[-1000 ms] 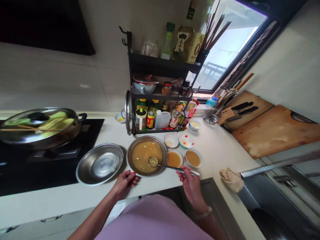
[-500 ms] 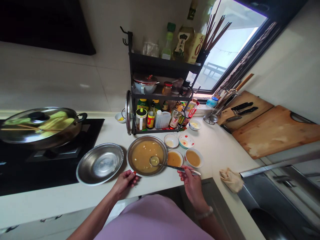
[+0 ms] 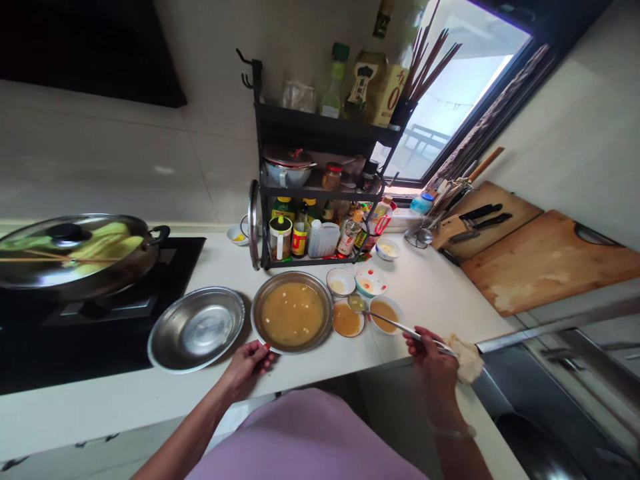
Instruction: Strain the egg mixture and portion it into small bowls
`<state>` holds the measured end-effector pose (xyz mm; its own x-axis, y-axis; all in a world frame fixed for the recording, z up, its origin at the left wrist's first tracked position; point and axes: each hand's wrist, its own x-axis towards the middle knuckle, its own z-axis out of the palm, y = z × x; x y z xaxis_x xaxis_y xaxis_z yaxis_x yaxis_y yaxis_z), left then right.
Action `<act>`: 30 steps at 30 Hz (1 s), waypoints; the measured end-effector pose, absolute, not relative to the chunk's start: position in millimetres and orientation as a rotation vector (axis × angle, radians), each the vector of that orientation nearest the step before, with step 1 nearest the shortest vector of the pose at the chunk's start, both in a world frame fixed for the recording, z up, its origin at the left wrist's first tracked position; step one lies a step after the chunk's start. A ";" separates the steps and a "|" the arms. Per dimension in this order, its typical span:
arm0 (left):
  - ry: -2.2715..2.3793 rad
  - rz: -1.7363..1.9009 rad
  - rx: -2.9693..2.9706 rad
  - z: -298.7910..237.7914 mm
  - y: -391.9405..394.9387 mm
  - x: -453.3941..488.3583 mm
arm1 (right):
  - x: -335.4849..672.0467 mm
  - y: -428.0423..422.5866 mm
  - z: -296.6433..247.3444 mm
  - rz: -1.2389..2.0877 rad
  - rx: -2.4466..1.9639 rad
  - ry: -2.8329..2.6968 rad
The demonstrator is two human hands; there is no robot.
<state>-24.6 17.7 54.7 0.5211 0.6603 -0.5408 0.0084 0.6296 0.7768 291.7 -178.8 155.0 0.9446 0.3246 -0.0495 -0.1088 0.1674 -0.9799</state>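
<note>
My right hand (image 3: pixel 431 363) grips the handle of a metal ladle (image 3: pixel 357 304). The scoop is over the small bowls, at the gap between them, with yellowish liquid in it. My left hand (image 3: pixel 249 365) pinches the near rim of a round steel basin (image 3: pixel 257 319), which holds brown broth (image 3: pixel 293 310) with small white bits afloat. Right of this basin are a small bowl (image 3: pixel 363 328) and a white bowl (image 3: pixel 399 309), both with brown broth. Behind them sit a small white bowl (image 3: pixel 341 293) and a red-patterned bowl (image 3: pixel 371 289), each with a little food inside.
Another steel basin (image 3: pixel 167 350) stands left of the broth basin, near a lidded pan (image 3: pixel 125 263) on the black stove (image 3: pixel 30 353). A black rack (image 3: pixel 320 123) of bottles rises behind. Cutting boards (image 3: pixel 555 260), a knife block (image 3: pixel 450 230) and a cloth (image 3: pixel 466 360) are at right.
My right hand has moved right, carrying the ladle out of the broth basin to above the small bowls. My left hand stays at the basin's rim.
</note>
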 end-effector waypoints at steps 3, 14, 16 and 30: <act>0.955 0.435 0.818 55.8 18.1 -24.7 | 311.8 -194.3 155.6 0.209 -1.410 -0.164; 0.947 0.422 0.805 47.2 20.2 -27.0 | 321.6 -218.7 151.4 -0.103 -1.855 -0.504; 0.942 0.423 0.804 47.3 20.4 -27.0 | 318.0 -219.9 151.3 -0.095 -1.897 -0.708; 0.948 0.437 0.802 48.3 18.9 -25.1 | 265.1 -190.1 174.3 0.106 -1.696 -0.632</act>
